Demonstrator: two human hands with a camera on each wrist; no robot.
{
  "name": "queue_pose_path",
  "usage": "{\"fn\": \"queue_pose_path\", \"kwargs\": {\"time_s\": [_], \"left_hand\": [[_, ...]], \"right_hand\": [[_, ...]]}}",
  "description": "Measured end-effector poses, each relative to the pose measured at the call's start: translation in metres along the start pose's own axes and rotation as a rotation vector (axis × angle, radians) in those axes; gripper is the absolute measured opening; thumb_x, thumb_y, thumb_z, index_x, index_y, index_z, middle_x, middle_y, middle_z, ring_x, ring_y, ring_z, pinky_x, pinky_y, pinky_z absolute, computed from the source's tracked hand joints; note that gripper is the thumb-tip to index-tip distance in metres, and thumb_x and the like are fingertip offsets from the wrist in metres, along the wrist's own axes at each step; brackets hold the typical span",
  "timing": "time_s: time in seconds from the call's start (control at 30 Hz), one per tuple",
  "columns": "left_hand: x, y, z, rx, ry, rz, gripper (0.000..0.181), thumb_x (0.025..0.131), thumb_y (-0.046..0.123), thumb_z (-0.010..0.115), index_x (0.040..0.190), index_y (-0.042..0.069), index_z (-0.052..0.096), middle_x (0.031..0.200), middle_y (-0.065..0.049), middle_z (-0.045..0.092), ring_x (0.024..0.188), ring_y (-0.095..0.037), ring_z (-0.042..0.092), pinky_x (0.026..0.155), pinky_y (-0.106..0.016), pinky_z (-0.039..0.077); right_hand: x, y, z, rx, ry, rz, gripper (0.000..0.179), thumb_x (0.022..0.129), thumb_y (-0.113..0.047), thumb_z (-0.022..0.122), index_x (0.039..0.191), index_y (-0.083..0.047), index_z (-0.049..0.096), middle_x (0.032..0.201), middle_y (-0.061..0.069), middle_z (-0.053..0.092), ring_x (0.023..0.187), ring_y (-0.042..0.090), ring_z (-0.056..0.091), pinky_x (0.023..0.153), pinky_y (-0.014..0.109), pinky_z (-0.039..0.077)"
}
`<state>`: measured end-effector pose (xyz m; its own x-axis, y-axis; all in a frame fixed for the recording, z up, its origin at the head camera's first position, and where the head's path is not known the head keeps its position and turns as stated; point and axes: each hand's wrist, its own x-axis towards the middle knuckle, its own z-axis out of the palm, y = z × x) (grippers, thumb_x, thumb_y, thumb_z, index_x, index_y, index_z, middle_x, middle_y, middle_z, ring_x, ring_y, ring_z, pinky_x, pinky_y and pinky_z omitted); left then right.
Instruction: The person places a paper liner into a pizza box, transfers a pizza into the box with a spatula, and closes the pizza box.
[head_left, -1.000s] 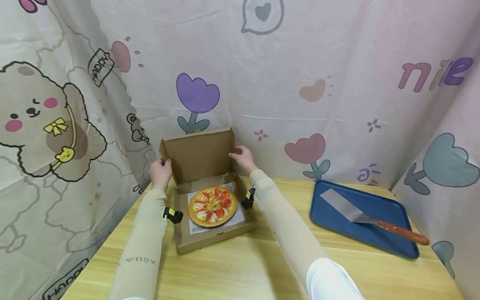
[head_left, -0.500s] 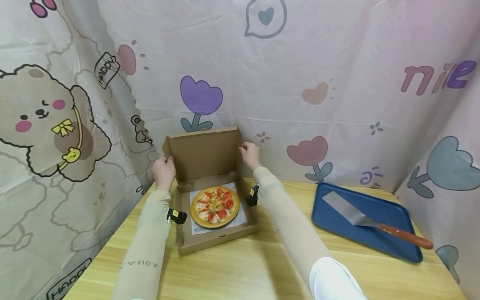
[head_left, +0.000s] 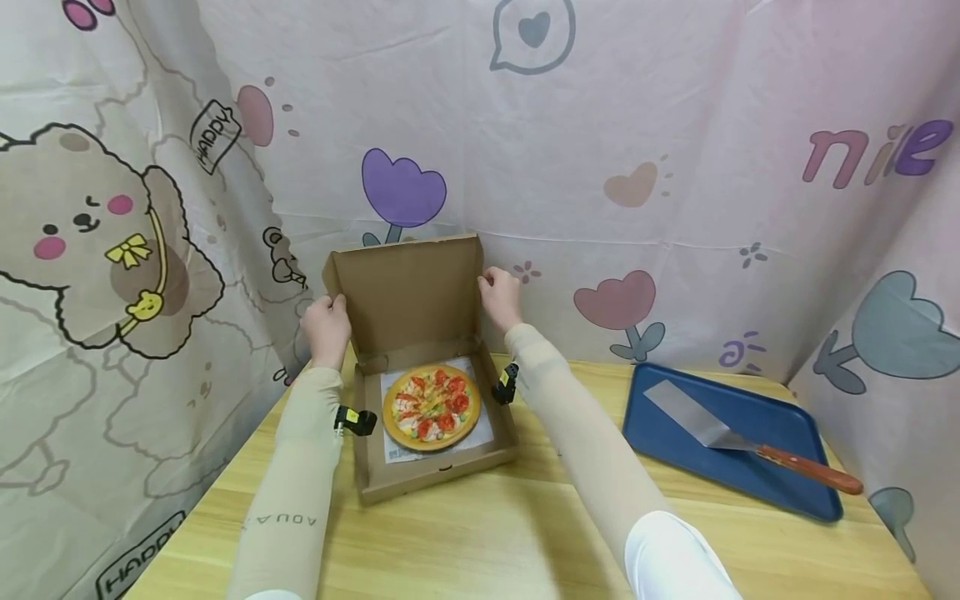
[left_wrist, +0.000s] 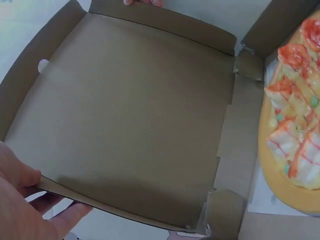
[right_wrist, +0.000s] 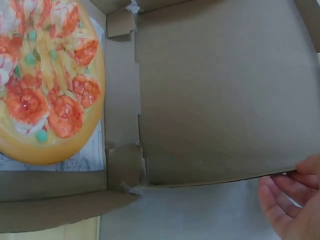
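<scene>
A brown cardboard pizza box stands open on the table, its lid raised at the back. Inside lies a pizza topped with red and white pieces, on a printed paper sheet. My left hand pinches the lid's left side flap, thumb inside and fingers outside, as the left wrist view shows at the hand. On the opposite side, my right hand pinches the right side flap; its fingers lie along the outer face in the right wrist view.
To the right, a blue tray carries a spatula with a wide metal blade and a wooden handle that overhangs the tray's rim. A printed curtain hangs close behind the lid and along both sides of the wooden table.
The lid's top edge has risen, and both hands have moved up with it. My right fingers, looser a second ago, now pinch the flap. The pizza stays put in the box.
</scene>
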<state>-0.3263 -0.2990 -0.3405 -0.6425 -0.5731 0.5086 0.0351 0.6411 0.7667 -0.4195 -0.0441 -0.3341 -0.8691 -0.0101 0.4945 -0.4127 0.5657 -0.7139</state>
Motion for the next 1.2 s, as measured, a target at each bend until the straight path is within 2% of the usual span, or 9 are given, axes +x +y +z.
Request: {"fn": "queue_pose_path", "kwargs": {"time_s": [0.1,0.23,0.33,0.53,0.67,0.83,0.93,1.13,1.2], "left_hand": [[0.000,-0.001,-0.001,-0.011,-0.001,-0.007,0.046,0.098,0.016,0.053,0.058,0.010,0.032,0.056,-0.005,0.032,0.064,-0.036,0.038,0.074,-0.049,0.038],[0.000,-0.004,-0.002,-0.052,0.010,-0.033,0.046,0.098,0.018,0.054,0.058,0.010,0.031,0.057,-0.003,0.030,0.062,-0.032,0.033,0.059,-0.038,0.029],[0.000,-0.006,-0.002,-0.079,0.006,-0.046,0.047,0.099,0.019,0.054,0.059,0.010,0.031,0.056,-0.001,0.029,0.059,-0.027,0.031,0.057,-0.033,0.026],[-0.007,-0.011,-0.001,-0.117,-0.048,-0.052,0.047,0.099,0.019,0.053,0.059,0.011,0.030,0.054,0.003,0.025,0.052,-0.018,0.028,0.052,-0.029,0.026],[-0.016,-0.016,-0.001,-0.130,-0.083,-0.054,0.046,0.099,0.020,0.053,0.060,0.012,0.031,0.054,0.005,0.026,0.050,-0.014,0.027,0.051,-0.027,0.025],[-0.031,-0.020,-0.009,-0.122,-0.154,-0.070,0.046,0.101,0.024,0.051,0.061,0.011,0.031,0.054,0.003,0.028,0.045,-0.011,0.027,0.046,-0.025,0.027],[-0.040,-0.020,-0.018,-0.095,-0.200,-0.086,0.044,0.102,0.027,0.048,0.063,0.010,0.037,0.057,0.000,0.037,0.048,-0.010,0.034,0.048,-0.024,0.032],[-0.055,-0.017,-0.035,-0.036,-0.356,-0.106,0.042,0.105,0.033,0.038,0.075,0.005,0.047,0.076,-0.012,0.055,0.067,-0.020,0.053,0.059,-0.025,0.043],[-0.059,-0.016,-0.040,-0.041,-0.423,-0.100,0.040,0.105,0.031,0.036,0.086,0.000,0.053,0.091,-0.019,0.061,0.082,-0.026,0.061,0.066,-0.026,0.047]], "right_hand": [[-0.001,-0.003,0.000,0.011,0.015,0.009,0.017,0.095,-0.012,0.060,0.091,0.001,0.069,0.086,0.015,0.070,0.078,0.026,0.060,0.074,0.037,0.051],[-0.002,-0.006,0.000,0.042,0.025,0.014,0.017,0.095,-0.014,0.060,0.094,0.000,0.070,0.091,0.015,0.072,0.084,0.028,0.064,0.079,0.038,0.052],[-0.004,-0.007,0.000,0.055,0.022,0.020,0.017,0.095,-0.014,0.060,0.096,0.000,0.070,0.094,0.015,0.072,0.089,0.030,0.065,0.083,0.039,0.052],[-0.013,0.002,-0.001,0.052,-0.015,0.039,0.016,0.094,-0.011,0.059,0.097,0.002,0.067,0.093,0.018,0.070,0.088,0.031,0.063,0.082,0.039,0.052],[-0.021,0.011,-0.002,0.028,-0.052,0.052,0.020,0.093,-0.010,0.058,0.107,0.002,0.066,0.100,0.018,0.071,0.093,0.030,0.066,0.086,0.039,0.054],[-0.030,0.020,-0.004,0.009,-0.111,0.035,0.031,0.094,-0.008,0.057,0.123,0.001,0.061,0.104,0.017,0.071,0.093,0.029,0.068,0.085,0.038,0.055],[-0.036,0.022,-0.009,-0.005,-0.145,-0.002,0.033,0.094,-0.008,0.058,0.125,0.001,0.059,0.103,0.018,0.071,0.091,0.030,0.068,0.082,0.039,0.056],[-0.048,0.027,-0.017,-0.045,-0.207,-0.054,0.029,0.090,-0.004,0.061,0.118,0.002,0.062,0.100,0.018,0.073,0.090,0.031,0.068,0.084,0.040,0.055],[-0.052,0.029,-0.020,-0.041,-0.245,-0.059,0.028,0.090,-0.004,0.062,0.117,0.002,0.063,0.101,0.019,0.073,0.092,0.031,0.069,0.085,0.041,0.055]]}}
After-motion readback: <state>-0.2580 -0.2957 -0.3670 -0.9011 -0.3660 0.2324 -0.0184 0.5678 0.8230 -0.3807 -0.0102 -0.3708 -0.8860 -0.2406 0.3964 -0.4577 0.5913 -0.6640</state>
